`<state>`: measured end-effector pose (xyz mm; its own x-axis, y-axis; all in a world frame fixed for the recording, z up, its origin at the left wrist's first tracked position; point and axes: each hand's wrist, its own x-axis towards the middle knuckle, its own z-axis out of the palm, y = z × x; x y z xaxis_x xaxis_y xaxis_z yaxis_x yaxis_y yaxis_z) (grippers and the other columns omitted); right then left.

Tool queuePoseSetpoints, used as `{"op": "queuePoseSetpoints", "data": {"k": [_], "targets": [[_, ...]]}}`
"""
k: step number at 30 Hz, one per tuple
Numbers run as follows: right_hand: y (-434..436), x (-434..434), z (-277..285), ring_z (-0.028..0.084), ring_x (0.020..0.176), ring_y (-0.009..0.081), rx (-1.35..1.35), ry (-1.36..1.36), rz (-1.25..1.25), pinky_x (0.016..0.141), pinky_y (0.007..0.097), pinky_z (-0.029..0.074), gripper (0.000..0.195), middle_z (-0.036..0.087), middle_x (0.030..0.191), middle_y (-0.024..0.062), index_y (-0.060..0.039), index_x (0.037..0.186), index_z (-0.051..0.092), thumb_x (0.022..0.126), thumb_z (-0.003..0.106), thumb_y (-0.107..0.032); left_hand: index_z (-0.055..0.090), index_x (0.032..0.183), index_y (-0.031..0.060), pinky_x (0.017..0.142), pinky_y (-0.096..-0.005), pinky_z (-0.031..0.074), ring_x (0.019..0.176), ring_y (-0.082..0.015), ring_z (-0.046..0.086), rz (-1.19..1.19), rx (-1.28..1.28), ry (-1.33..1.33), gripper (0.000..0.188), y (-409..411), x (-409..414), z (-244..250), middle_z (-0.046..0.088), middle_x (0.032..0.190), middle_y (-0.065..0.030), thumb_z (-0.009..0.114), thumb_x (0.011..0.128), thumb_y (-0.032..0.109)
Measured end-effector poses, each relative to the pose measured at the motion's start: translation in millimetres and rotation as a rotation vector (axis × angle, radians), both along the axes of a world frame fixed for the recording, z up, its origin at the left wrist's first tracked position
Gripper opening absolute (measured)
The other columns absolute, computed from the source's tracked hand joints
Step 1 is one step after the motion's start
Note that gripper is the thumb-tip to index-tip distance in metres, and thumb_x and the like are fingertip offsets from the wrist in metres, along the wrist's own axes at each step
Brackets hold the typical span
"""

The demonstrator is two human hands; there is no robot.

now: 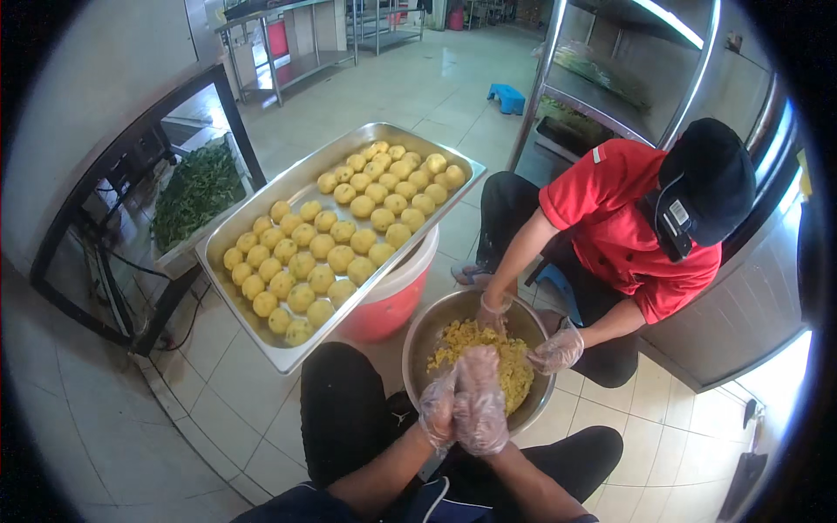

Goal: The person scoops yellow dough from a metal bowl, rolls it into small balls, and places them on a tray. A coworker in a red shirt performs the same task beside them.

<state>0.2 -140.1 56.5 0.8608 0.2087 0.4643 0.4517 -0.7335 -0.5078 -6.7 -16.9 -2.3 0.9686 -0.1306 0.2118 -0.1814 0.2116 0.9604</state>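
Note:
My left hand (437, 408) and my right hand (480, 412), both in clear plastic gloves, are pressed together over the near side of a large steel mixing bowl (418, 346). Anything between my palms is hidden by the fingers. Inside the bowl lies a crumbly yellow mash (516, 376) with green flecks. To the left, a deep steel tray (288, 363) holds rows of round yellow balls (320, 247), also flecked green. It rests on a red and white plastic tub (386, 314).
Across the bowl sits a person in a red shirt (601, 196), one gloved hand (494, 314) in the mash, the other (559, 350) at the rim. Leafy greens (196, 186) fill a crate at left. A metal rack (543, 78) and blue stool (507, 98) stand behind.

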Motion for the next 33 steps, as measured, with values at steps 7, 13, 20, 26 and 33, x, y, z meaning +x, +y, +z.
{"op": "queuePoseSetpoints", "data": {"k": [7,13,20,26,33], "targets": [[1,-4,-3,0.035,0.151,0.0494,-0.047,0.100,-0.043,0.128,0.0571,0.016,0.067,0.045,0.158,0.0300,0.0070,0.152,0.047,0.107,0.042,-0.042,0.051,0.148,-0.0017,0.110,-0.0442,0.049,0.128,-0.0382,0.063,-0.124,0.373,-0.304,0.060,-1,4,-17,0.065,0.138,-0.0236,0.068,0.092,0.010],[4,-5,6,0.029,0.154,0.0500,0.057,0.115,-0.160,0.128,0.0585,0.014,0.068,0.044,0.160,0.0286,0.0052,0.154,0.046,0.107,0.043,-0.044,0.050,0.153,-0.0001,0.119,-0.0402,0.040,0.142,-0.0340,0.052,-0.261,0.517,-0.029,0.062,5,3,-9,0.053,0.154,-0.0214,0.068,0.097,0.019],[3,-3,7,0.035,0.153,0.0477,-0.025,-0.095,0.157,0.128,0.0561,0.019,0.062,0.045,0.159,0.0305,0.0060,0.153,0.047,0.109,0.040,-0.038,0.054,0.147,-0.0011,0.114,-0.0475,0.046,0.135,-0.0397,0.059,-0.048,0.152,-0.160,0.057,4,6,7,0.060,0.146,-0.0228,0.069,0.096,0.019],[4,-3,4,0.034,0.153,0.0493,0.007,-0.020,-0.001,0.129,0.0547,0.018,0.063,0.044,0.161,0.0270,0.0059,0.155,0.045,0.110,0.038,-0.039,0.047,0.153,-0.0021,0.118,-0.0429,0.043,0.138,-0.0353,0.055,-0.221,0.079,0.142,0.061,5,-4,-12,0.058,0.148,-0.0235,0.065,0.096,0.012],[8,-9,-10,0.035,0.153,0.0475,0.012,0.041,-0.162,0.130,0.0547,0.019,0.062,0.044,0.159,0.0300,0.0066,0.156,0.042,0.105,0.047,-0.028,0.042,0.155,-0.0042,0.121,-0.0439,0.039,0.139,-0.0394,0.054,0.019,0.362,-0.384,0.071,7,-2,-22,0.054,0.150,-0.0288,0.070,0.092,0.012]]}}
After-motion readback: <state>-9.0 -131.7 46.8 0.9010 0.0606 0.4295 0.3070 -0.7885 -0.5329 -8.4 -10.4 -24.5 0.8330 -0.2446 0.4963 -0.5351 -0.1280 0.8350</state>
